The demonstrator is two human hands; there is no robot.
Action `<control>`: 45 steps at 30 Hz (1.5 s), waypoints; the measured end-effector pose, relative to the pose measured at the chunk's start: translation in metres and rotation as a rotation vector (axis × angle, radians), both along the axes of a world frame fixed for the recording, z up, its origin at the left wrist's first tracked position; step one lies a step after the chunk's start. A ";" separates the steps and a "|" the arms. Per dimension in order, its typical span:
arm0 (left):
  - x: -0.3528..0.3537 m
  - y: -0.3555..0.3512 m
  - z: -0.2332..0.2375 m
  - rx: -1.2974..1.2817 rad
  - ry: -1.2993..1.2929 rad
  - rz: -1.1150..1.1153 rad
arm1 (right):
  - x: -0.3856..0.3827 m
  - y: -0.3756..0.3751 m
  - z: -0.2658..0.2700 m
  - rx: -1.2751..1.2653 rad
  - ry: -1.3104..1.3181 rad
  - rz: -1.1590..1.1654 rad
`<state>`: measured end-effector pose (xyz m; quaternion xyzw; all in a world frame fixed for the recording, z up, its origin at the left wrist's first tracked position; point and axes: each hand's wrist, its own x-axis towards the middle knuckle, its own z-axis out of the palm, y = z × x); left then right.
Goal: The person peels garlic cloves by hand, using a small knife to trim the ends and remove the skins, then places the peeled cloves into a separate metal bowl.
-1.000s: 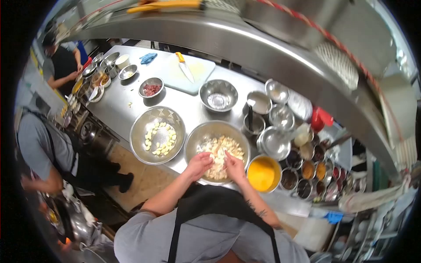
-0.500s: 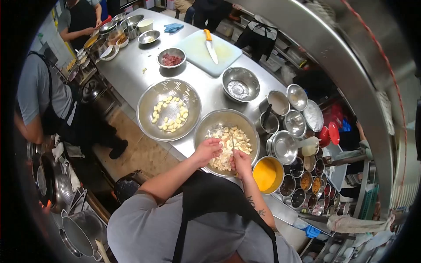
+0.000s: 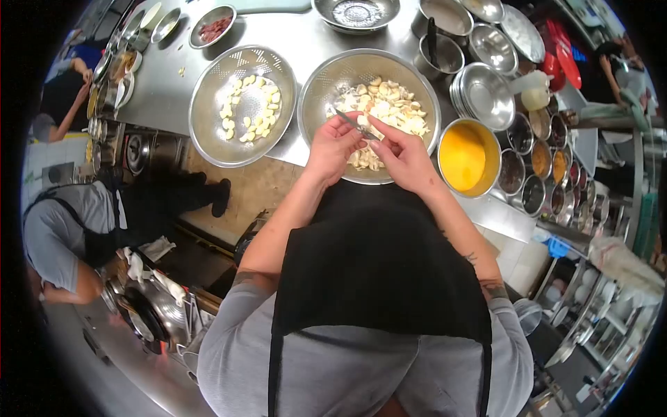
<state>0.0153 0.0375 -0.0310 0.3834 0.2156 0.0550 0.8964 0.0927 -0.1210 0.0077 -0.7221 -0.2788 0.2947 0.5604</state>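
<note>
My right hand (image 3: pixel 405 158) is closed round a small knife (image 3: pixel 346 119), its blade pointing up and to the left. My left hand (image 3: pixel 332 147) is pinched against a pale garlic clove (image 3: pixel 363 122) beside the blade, and its fingertips almost meet those of the right. Both hands are over the near side of a steel colander (image 3: pixel 316 78) heaped with unpeeled-looking garlic cloves (image 3: pixel 398 110) and loose skins. To the left, a second perforated colander (image 3: pixel 203 104) holds smooth, peeled cloves (image 3: pixel 258 126). The knife's handle is mostly hidden in my right hand.
A pot of yellow liquid (image 3: pixel 462 158) stands close by my right forearm. Stacked steel bowls (image 3: pixel 488 94) and several seasoning tins (image 3: pixel 512 172) crowd the right. At the back are a bowl of red meat (image 3: pixel 213 29) and an empty-looking steel bowl (image 3: pixel 356 14). A co-worker (image 3: pixel 76 229) is at the left.
The view has tilted down and turned, so the cutting board is mostly out of frame. My hands have come together, and the knife has swung from upright to slanting left.
</note>
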 end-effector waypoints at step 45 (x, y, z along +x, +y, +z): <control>-0.006 -0.004 0.024 0.078 -0.086 -0.093 | 0.003 -0.006 -0.004 0.174 -0.127 -0.001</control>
